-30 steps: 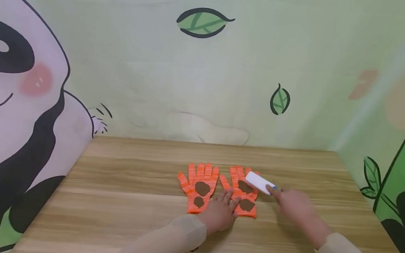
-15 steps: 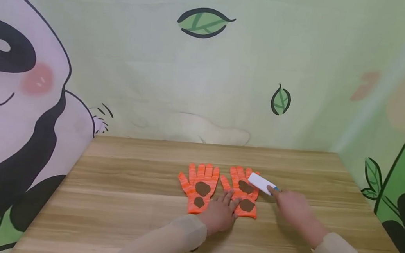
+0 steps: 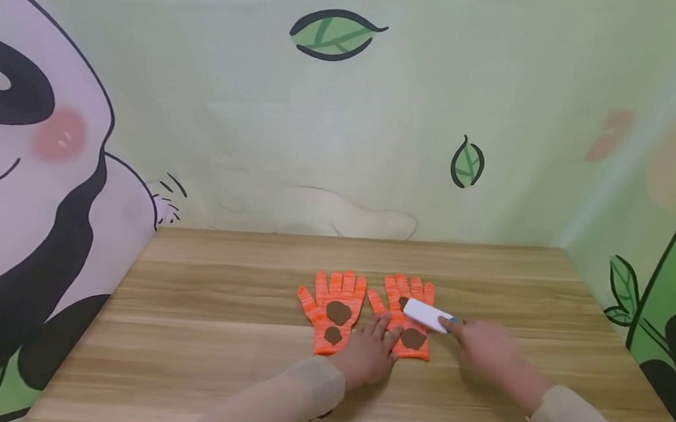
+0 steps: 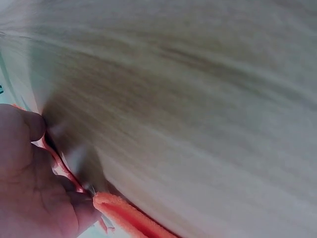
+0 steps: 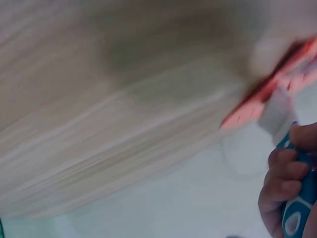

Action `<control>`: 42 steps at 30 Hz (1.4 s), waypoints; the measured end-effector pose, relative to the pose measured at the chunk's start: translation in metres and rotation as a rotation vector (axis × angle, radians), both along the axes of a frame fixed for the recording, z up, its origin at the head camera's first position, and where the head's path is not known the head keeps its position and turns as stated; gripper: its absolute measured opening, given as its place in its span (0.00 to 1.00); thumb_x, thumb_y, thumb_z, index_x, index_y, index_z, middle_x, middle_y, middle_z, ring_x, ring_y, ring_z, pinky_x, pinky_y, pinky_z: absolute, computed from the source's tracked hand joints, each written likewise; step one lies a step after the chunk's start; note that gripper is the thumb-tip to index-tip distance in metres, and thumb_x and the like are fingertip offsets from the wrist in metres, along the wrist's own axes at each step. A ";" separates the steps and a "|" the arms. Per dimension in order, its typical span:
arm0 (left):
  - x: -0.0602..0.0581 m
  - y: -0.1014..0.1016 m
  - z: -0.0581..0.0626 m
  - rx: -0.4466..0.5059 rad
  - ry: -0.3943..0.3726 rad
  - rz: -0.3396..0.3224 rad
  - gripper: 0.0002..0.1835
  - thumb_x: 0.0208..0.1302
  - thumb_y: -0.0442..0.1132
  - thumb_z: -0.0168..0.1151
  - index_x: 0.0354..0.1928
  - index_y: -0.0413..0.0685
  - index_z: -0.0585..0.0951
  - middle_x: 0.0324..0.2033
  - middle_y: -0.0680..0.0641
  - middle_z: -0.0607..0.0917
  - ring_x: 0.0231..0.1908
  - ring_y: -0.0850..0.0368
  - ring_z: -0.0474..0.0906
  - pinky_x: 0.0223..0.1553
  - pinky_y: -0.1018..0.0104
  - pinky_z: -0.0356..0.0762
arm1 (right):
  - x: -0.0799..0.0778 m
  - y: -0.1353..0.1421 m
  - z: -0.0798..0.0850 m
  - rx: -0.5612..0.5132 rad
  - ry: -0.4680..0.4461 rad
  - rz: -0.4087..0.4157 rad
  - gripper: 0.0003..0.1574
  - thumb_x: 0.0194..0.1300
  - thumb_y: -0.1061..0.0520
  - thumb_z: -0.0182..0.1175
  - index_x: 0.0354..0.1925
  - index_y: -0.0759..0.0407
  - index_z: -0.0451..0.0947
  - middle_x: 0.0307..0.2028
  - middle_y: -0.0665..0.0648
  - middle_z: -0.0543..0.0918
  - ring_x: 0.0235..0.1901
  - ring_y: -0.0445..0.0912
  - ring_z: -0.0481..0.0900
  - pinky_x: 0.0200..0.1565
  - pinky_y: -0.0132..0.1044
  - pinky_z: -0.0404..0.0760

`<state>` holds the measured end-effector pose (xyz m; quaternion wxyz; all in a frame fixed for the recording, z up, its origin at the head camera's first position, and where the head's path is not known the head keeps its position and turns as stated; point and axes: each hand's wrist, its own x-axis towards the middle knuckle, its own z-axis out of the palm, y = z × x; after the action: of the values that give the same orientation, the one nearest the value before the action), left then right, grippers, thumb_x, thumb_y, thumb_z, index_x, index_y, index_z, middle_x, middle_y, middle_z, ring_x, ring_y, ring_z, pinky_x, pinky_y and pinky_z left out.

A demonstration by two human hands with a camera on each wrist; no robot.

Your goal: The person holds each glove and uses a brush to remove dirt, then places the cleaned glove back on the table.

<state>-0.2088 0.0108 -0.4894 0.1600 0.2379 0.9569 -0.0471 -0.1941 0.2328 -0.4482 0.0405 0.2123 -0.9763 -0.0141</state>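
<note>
Two orange knitted gloves with brown patches lie flat side by side on the table, the left glove (image 3: 319, 311) and the right glove (image 3: 397, 292), fingers pointing away. My left hand (image 3: 366, 353) rests with straight, spread fingers on the right glove's lower left part, near its cuff (image 4: 129, 215). My right hand (image 3: 490, 349) grips a brush (image 3: 425, 315) with a white head. In the right wrist view my fingers curl round its blue handle (image 5: 297, 208). The white head lies across the right glove's palm and hides most of its upper brown patch.
The wood-grain table (image 3: 208, 293) ends at a pale green backdrop (image 3: 232, 131) printed with leaves and a large panda (image 3: 121, 202). Both forearms, in light sleeves, reach in from the near edge.
The brush has moved left and slightly nearer, from the right glove's outer edge onto its palm, covering more of the upper patch. My left hand stays in place.
</note>
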 end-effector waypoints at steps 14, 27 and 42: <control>-0.001 0.000 -0.001 0.001 0.004 0.011 0.31 0.81 0.58 0.42 0.81 0.71 0.54 0.83 0.55 0.51 0.82 0.57 0.50 0.73 0.55 0.70 | -0.006 -0.004 -0.006 -0.008 -0.018 -0.022 0.31 0.60 0.64 0.67 0.63 0.52 0.82 0.24 0.54 0.78 0.19 0.42 0.65 0.20 0.33 0.63; -0.001 0.002 -0.002 -0.023 0.023 -0.001 0.31 0.81 0.59 0.42 0.81 0.72 0.53 0.83 0.55 0.51 0.82 0.58 0.51 0.72 0.57 0.71 | -0.009 -0.012 -0.007 -0.042 -0.048 -0.073 0.31 0.60 0.65 0.65 0.63 0.55 0.81 0.23 0.55 0.80 0.19 0.42 0.64 0.20 0.32 0.60; -0.001 0.001 0.006 0.009 0.046 -0.004 0.30 0.81 0.57 0.43 0.81 0.70 0.56 0.82 0.54 0.55 0.81 0.56 0.54 0.71 0.54 0.73 | -0.004 -0.019 -0.023 -0.160 -0.030 -0.119 0.25 0.68 0.59 0.63 0.62 0.53 0.82 0.24 0.55 0.82 0.18 0.42 0.64 0.18 0.34 0.63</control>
<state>-0.2094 0.0115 -0.4837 0.1370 0.2392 0.9600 -0.0487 -0.1978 0.2140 -0.4716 0.0418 0.1500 -0.9857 0.0649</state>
